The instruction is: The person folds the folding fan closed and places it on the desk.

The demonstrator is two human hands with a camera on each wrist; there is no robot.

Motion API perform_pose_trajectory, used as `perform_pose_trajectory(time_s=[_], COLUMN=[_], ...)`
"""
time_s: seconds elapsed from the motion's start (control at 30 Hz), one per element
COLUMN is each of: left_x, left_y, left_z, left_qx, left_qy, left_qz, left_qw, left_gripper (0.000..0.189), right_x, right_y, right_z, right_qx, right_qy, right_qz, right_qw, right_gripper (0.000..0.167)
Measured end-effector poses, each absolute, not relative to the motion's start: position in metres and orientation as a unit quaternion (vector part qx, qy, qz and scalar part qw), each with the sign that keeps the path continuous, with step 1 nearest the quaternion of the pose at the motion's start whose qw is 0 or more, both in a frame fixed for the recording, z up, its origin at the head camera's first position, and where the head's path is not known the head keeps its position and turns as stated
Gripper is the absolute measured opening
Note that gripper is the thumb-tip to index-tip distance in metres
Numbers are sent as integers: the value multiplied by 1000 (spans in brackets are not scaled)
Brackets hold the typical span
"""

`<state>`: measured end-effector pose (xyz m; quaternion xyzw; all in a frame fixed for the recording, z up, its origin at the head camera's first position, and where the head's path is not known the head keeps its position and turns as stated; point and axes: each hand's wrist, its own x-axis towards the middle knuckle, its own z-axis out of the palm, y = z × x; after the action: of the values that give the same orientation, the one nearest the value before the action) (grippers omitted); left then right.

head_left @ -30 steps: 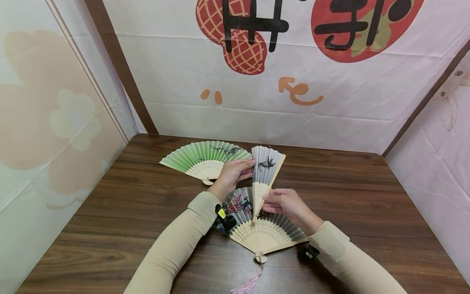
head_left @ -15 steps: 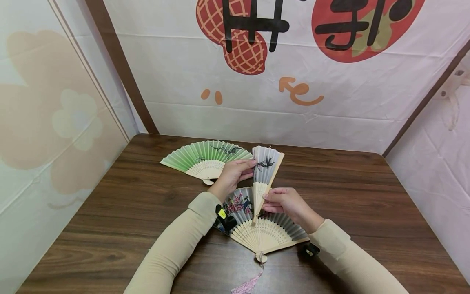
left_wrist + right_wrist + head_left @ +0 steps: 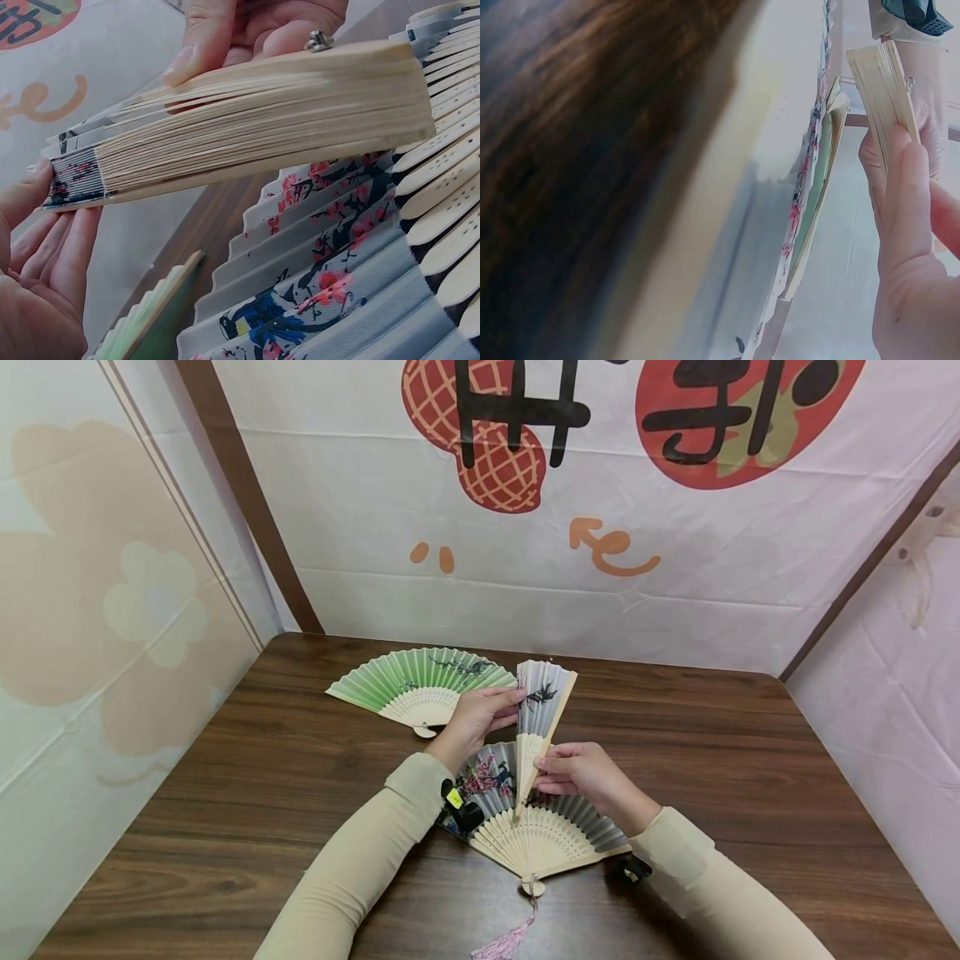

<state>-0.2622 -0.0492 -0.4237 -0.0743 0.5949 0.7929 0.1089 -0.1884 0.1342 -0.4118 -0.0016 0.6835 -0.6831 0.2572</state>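
Both hands hold a partly folded grey folding fan (image 3: pixel 538 710) with a dark bird on its leaf, above the table. My left hand (image 3: pixel 480 714) pinches the leaf's left side near the top. Lower down, my right hand (image 3: pixel 587 774) grips the pale ribs and guard stick at the right. In the left wrist view the fan's stacked ribs (image 3: pixel 262 131) are seen edge-on, with a small metal pivot near the narrow end. Beneath it a spread grey fan (image 3: pixel 555 835) with pink blossoms lies on the table, partly hidden by the held fan and left wrist.
A spread green fan (image 3: pixel 412 681) lies at the back left, its right part close behind the left hand. From the grey fan's pivot a pink tassel (image 3: pixel 504 941) trails toward the front edge. A printed cloth backdrop (image 3: pixel 480 602) stands behind the wooden table (image 3: pixel 735 760).
The right edge of the held fan has drawn slightly to the left with the right hand, making its leaf a little narrower. The left hand and the two fans on the table stay put.
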Motion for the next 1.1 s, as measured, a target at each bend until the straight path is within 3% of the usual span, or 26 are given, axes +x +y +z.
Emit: perform_pose_trajectory(time_s=[0.23, 1.1], left_x=[-260, -256], left_y=[-50, -48], left_z=[-424, -420], left_qx=[-69, -65], left_qy=[604, 625], left_qz=[786, 769], left_qw=[112, 119], left_gripper=[36, 43], right_x=[-188, -189], right_y=[133, 132], right_z=[-413, -412], right_qx=[-13, -16], right_qy=[700, 725], right_qz=[-669, -644], right_qw=[250, 244], right_gripper=[11, 10])
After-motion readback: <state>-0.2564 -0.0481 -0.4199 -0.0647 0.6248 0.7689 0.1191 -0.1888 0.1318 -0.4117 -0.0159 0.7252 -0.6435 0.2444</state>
